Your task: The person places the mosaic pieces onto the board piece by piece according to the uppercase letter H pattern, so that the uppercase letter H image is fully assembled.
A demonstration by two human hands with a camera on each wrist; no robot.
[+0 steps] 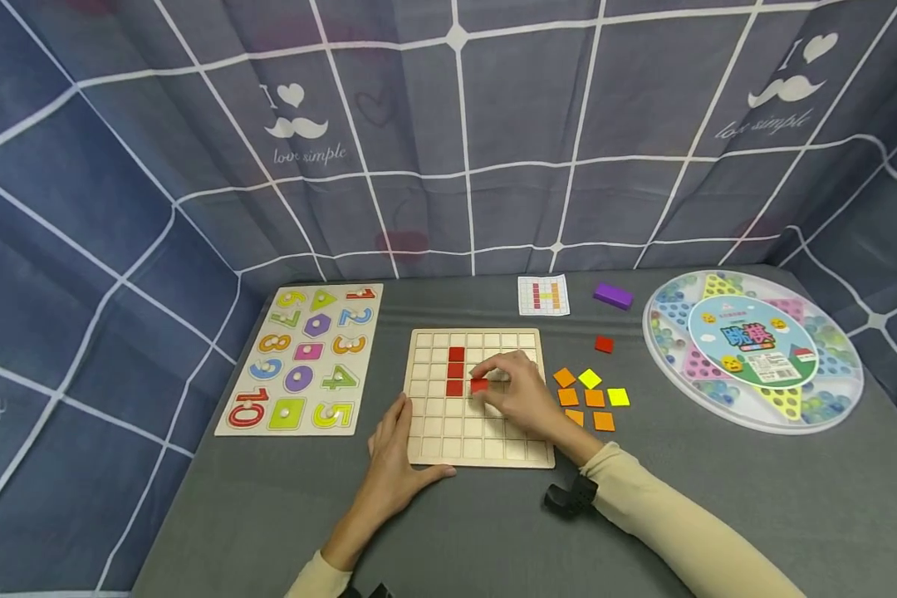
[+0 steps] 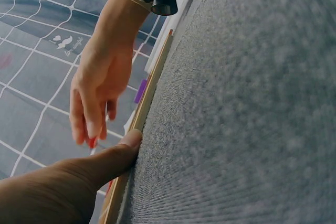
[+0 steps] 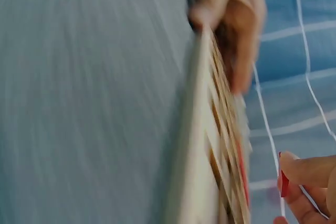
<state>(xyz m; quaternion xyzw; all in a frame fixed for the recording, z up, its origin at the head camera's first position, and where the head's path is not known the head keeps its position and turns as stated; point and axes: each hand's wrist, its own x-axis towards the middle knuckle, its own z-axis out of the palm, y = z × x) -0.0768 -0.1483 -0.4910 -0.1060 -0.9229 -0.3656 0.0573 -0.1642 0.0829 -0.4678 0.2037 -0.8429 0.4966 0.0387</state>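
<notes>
My right hand (image 1: pixel 519 390) pinches a red square tile (image 1: pixel 479 385) between thumb and fingertips, over the wooden grid board (image 1: pixel 441 448). The tile (image 3: pixel 284 176) shows edge-on at the fingertips in the right wrist view. Three red tiles (image 1: pixel 455 370) sit in a column in the board's cells, just left of the pinched one. My left hand (image 1: pixel 398 465) rests at the board's near left corner, fingers straight along the left edge. Its thumb (image 2: pixel 118 156) lies against the front edge in the left wrist view.
Several orange tiles (image 1: pixel 569 397), two yellow tiles (image 1: pixel 618 397) and a red tile (image 1: pixel 604 344) lie right of the board. Behind are a pattern card (image 1: pixel 543 296) and a purple block (image 1: pixel 613 296). A number puzzle (image 1: pixel 299 361) lies left, a round game board (image 1: pixel 755 353) right.
</notes>
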